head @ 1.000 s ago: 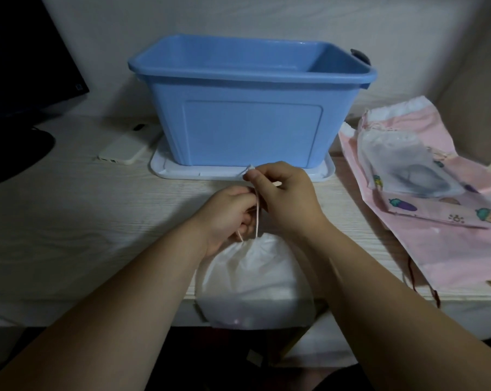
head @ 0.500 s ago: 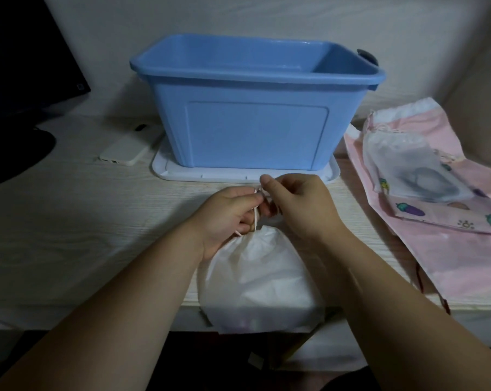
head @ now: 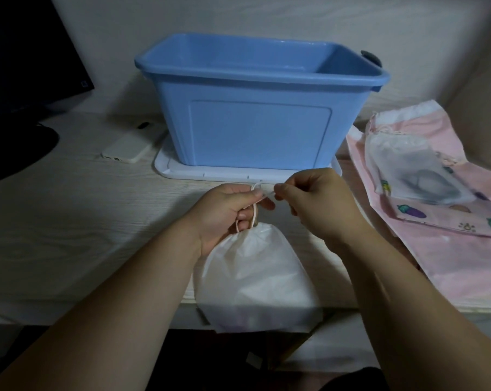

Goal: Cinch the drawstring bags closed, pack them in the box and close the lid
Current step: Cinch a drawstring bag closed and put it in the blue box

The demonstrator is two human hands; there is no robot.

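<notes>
The right hand has drawn rightward from the left hand; both pinch the cord of the white bag, which overhangs the near edge of the table (neck gathered). Risk: a slack grip lets it slide off. Count: one blue box, one lid beneath, four bags, counting the pile of three at right.

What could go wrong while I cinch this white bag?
The white bag overhangs the table's front edge; if the left hand or right hand drops the drawstring, it may slide off. The lid lies under the blue box, so the packed box must be lifted off it.
</notes>
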